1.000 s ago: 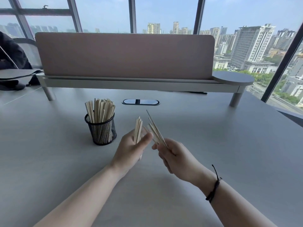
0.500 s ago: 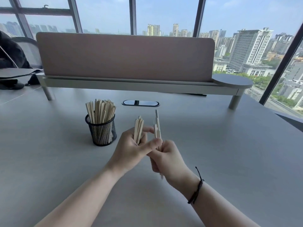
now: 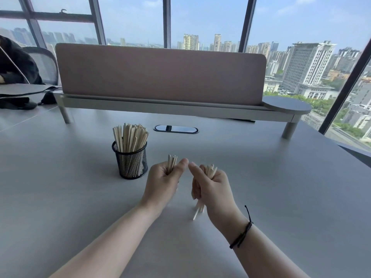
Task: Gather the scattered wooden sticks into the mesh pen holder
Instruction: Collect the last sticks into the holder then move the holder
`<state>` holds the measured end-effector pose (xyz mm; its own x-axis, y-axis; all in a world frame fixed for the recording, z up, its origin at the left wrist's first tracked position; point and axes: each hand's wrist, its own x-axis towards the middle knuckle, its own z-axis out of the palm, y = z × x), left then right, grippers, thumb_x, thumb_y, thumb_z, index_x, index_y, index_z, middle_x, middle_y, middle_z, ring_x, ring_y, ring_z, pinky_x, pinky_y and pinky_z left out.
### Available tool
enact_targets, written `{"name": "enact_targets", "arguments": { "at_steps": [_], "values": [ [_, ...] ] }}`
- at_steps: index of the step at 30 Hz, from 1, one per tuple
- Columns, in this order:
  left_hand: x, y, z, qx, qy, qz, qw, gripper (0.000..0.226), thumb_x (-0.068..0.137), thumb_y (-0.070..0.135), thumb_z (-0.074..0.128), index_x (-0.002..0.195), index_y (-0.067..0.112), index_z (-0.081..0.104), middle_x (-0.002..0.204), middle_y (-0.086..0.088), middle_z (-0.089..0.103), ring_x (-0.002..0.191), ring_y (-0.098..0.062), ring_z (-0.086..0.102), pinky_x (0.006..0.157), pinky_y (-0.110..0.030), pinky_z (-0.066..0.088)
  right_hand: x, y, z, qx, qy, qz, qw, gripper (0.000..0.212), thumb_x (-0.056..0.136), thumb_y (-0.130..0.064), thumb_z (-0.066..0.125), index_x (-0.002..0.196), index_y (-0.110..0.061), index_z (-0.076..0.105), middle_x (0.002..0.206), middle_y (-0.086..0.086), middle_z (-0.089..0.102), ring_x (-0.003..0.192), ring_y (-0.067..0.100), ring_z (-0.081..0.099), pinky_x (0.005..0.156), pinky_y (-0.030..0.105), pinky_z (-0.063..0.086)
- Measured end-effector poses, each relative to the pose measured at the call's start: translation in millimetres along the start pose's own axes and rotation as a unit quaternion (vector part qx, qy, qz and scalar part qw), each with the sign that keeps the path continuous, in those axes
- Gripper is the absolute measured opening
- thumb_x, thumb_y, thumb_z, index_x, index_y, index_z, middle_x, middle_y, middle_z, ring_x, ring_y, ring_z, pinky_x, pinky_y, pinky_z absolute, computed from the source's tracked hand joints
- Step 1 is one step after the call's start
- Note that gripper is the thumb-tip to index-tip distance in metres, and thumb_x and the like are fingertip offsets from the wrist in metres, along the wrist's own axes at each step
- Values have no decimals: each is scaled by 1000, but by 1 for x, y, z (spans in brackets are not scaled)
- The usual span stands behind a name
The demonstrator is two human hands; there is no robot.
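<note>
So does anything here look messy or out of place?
Nothing much. The mesh pen holder stands upright, full of sticks. Each hand grips a small bundle: left hand, right hand. The right bundle pokes out unevenly below the fist.

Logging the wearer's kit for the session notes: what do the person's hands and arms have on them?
Both forearms are bare, with no sleeves in view and no gloves. The left hand wears no ring, watch or band that shows. The right hand is likewise bare, but its wrist carries a thin black braided cord bracelet with a loose knotted tail sticking up.
</note>
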<state>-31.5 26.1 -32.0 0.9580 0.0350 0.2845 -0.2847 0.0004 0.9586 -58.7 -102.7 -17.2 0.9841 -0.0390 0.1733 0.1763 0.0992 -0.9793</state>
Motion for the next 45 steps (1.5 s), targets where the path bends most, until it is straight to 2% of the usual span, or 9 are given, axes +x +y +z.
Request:
{"name": "enact_targets", "arguments": {
  "at_steps": [6, 13, 19, 23, 28, 34, 39, 43, 45],
  "values": [
    [0, 8, -1, -25, 35, -23, 999, 56, 99, 29, 62, 58, 2, 35, 50, -7, 32, 45, -18, 28, 45, -26, 25, -1, -9, 6, 7, -2, 9, 1000, 62, 98, -30, 59, 45, -23, 28, 42, -4, 26, 39, 15, 20, 43, 23, 23],
    [-2, 20, -3, -5, -66, -69, 995, 65, 87, 59, 57, 55, 11, 27, 54, -10, 25, 50, -22, 21, 49, -34, 16, 3, -9, 22, 14, 6, 64, 998, 67, 98, -36, 55, 38, -24, 29, 39, -5, 25, 38, 15, 18, 48, 31, 14],
    [36, 54, -45, -51, 12, -47, 998, 64, 100, 43, 54, 44, 24, 30, 45, 0, 27, 40, -16, 24, 47, -24, 20, 35, -35, 70, 94, -38, 82, 992, 64, 85, -60, 61, 51, -24, 20, 47, -4, 16, 45, 16, 10, 49, 32, 8],
    [76, 92, -84, -92, 75, 0, 993, 69, 100, 47, 52, 40, 26, 24, 40, 6, 21, 35, -15, 19, 44, -21, 19, 70, -67, 109, 218, -88, 58, 970, 72, 80, -80, 43, 62, -19, 10, 53, -1, 7, 51, 17, 1, 51, 34, 3],
    [105, 103, -108, -121, 115, -11, 986, 73, 81, 83, 39, 63, 19, 11, 63, -6, 8, 51, -20, 9, 49, -31, 8, 109, -78, 149, 236, -72, 27, 969, 46, 87, -47, 40, 64, -18, 11, 58, 2, 7, 54, 19, 3, 52, 35, 5],
    [113, 69, -111, -21, 150, -39, 988, 57, 90, 60, 34, 54, 20, 16, 53, -1, 18, 49, -21, 19, 53, -34, 18, 125, -56, 172, 143, 13, 13, 990, 35, 89, -25, 37, 60, -18, 18, 52, -1, 20, 46, 17, 16, 46, 27, 16],
    [114, 54, -110, -2, 171, -18, 985, 44, 93, 34, 42, 60, 14, 19, 54, -4, 26, 54, -20, 26, 52, -31, 25, 128, -42, 175, -63, 14, -95, 993, 31, 91, -11, 39, 62, -13, 49, 56, 1, 47, 55, 18, 42, 53, 30, 35],
    [113, 40, -115, 125, 197, 94, 968, 43, 96, 13, 43, 55, 20, 29, 52, 8, 33, 54, -14, 28, 52, -32, 27, 134, -23, 168, -309, 3, -234, 922, 37, 91, -17, 33, 106, -12, 66, 97, 0, 66, 90, 16, 58, 78, 32, 45],
    [113, 31, -118, 193, 222, 158, 943, 35, 97, 13, 43, 63, 16, 47, 65, 6, 53, 65, -11, 45, 60, -26, 37, 138, -14, 160, -396, -15, -264, 879, 44, 89, -22, 30, 112, -12, 66, 105, 4, 66, 98, 21, 58, 84, 37, 47]
  ]
}}
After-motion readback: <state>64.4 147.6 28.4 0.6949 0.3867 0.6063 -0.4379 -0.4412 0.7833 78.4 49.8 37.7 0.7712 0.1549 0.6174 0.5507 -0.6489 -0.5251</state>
